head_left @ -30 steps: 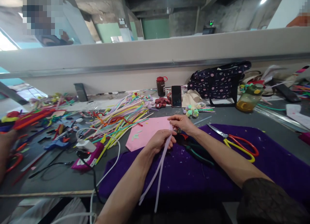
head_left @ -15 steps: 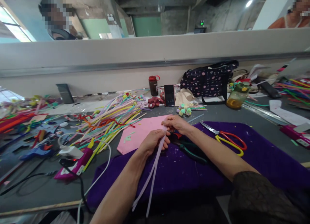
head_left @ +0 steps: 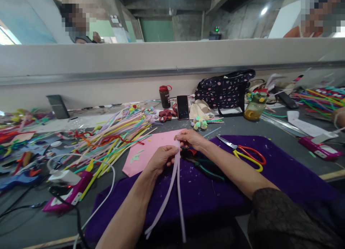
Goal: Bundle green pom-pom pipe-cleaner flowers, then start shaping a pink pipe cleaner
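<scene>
My left hand (head_left: 160,158) is closed round pale lilac pipe cleaners (head_left: 175,191) that hang down toward me over the purple cloth (head_left: 283,173). My right hand (head_left: 191,138) pinches the same pipe cleaners at their top end, just beyond the left hand. Both hands hover at the edge of a pink felt sheet (head_left: 151,148). Green-handled pliers (head_left: 207,169) lie under my right forearm. Scissors with red and yellow handles (head_left: 246,155) rest on the cloth to the right.
A heap of coloured pipe cleaners (head_left: 118,132) lies left of the felt. A pink glue gun (head_left: 68,195) and white cable sit front left. At the back stand a bottle (head_left: 164,96), a phone (head_left: 182,107), a spotted bag (head_left: 225,91) and a jar (head_left: 254,107). Other people sit beyond the partition.
The view has swung to the right, so everything shifts left in the picture. Both hands keep their hold; the hanging pipe cleaner ends have spread a little apart.
</scene>
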A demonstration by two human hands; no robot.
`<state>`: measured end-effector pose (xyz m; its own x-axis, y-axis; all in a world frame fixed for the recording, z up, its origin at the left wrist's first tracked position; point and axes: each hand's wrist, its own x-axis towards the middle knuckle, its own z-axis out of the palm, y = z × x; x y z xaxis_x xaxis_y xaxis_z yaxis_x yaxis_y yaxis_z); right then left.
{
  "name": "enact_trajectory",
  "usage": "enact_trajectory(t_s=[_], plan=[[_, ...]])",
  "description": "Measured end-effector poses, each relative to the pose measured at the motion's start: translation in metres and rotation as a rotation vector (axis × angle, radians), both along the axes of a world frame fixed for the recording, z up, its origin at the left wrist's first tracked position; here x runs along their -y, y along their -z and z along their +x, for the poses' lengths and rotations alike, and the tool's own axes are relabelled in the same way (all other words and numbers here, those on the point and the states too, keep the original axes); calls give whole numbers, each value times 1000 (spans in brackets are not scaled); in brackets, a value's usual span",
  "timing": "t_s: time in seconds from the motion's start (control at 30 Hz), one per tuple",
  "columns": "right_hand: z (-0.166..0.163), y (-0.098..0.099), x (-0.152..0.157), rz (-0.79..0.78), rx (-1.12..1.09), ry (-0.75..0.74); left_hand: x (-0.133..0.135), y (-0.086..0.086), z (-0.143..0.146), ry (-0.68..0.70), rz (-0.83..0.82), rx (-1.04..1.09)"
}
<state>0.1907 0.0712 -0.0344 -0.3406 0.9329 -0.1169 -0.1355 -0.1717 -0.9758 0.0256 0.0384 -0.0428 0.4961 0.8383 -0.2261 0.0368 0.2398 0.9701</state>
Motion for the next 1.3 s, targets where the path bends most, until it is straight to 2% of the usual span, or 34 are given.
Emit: enact_trajectory(t_s=[0.23,0.5,0.63,0.73,0.93,1.0,1.07,1.3], plan=[[1,2,-1,-12,1,36,-4,2,-1,-68,-25,10],[2,7,-1,-51,-34,21,-5,5,-2,-70,-21,45],[4,5,-2,-52,-90,69,-6,5,-3,-79,-13,55],[17,1,-12,0,-178,225,-8,3,-6,-173,-21,98],[60,-11,-35,212,-363,698,-18,-5,-21,-470,-3,252],[66,-11,-38,311,-286,819,-20,-7,-23,-539,-6,294],[66,-8,-39,372,-101,845,-20,-7,-22,-559,-23,307],[60,9,-33,414,405,663,-14,-5,-16,-339,-35,219]])
